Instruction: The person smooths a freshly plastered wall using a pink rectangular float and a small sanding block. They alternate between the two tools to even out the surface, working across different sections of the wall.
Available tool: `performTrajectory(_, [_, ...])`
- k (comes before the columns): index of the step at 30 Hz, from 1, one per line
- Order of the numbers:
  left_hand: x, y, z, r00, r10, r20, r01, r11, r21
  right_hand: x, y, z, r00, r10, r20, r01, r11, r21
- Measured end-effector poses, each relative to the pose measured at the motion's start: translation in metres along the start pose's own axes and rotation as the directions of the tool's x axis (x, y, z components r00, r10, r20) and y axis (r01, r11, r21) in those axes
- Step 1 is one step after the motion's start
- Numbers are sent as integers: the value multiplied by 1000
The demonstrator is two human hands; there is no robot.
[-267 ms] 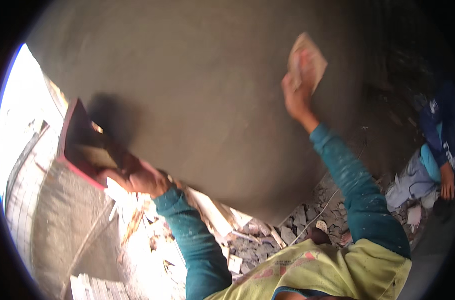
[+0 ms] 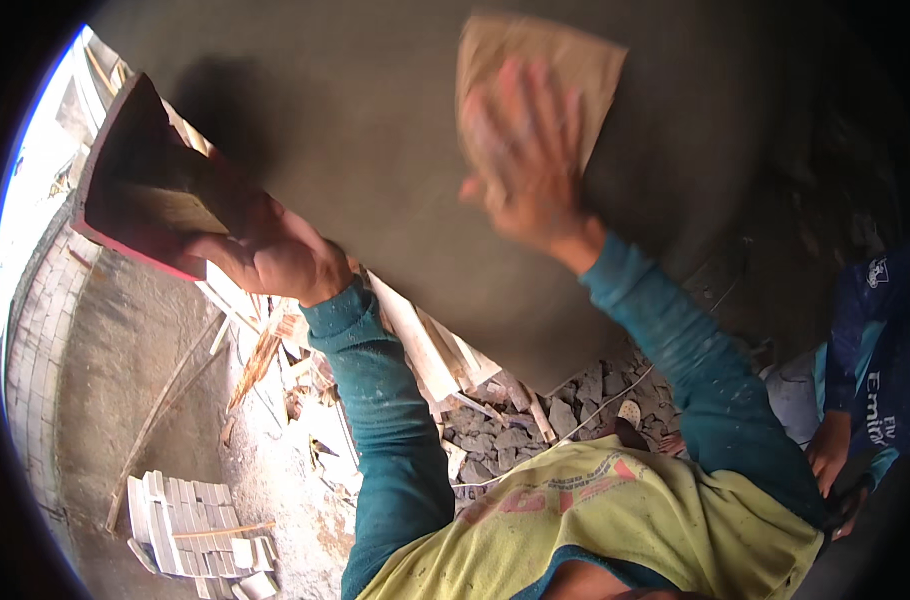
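In my left hand (image 2: 290, 260) is a red-edged plastering float (image 2: 125, 190), gripped by its wooden handle. The float's dark inner side faces me, and it stands close to the left edge of the grey plastered surface (image 2: 375, 170). Flat against a tan, roughly four-sided sheet or pad (image 2: 600, 75) lies my right hand (image 2: 535, 170), its fingers spread and its thumb out to the left. The pad appears pressed to the grey surface. Its exact material I cannot make out.
Broken stone (image 2: 505, 440) and wood scraps (image 2: 430, 350) cover the ground below. A stack of pale tiles or blocks (image 2: 190, 525) sits at lower left, near a curved wall (image 2: 125, 350). At right a co-worker in dark blue (image 2: 875, 370) is close to my elbow.
My right hand and the pad have swept left and turned to lie broad against the surface. My left hand has risen slightly with the float. The view has also shifted.
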State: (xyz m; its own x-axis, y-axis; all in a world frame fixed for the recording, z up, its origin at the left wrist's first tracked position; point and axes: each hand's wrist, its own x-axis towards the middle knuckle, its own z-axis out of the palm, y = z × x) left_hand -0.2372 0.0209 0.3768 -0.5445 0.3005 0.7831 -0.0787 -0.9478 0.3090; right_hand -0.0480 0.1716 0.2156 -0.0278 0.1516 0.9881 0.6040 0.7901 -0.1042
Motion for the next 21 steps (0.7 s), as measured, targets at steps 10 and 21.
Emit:
performTrajectory(10, [15, -7, 2, 985, 9, 170, 52, 933, -356, -8, 9, -72, 855, 519, -1, -517, 852, 78])
performTrajectory(21, [-22, 44, -8, 999, 35, 42, -37, 997, 61, -190, 8, -70, 700, 714, -19, -714, 699, -44])
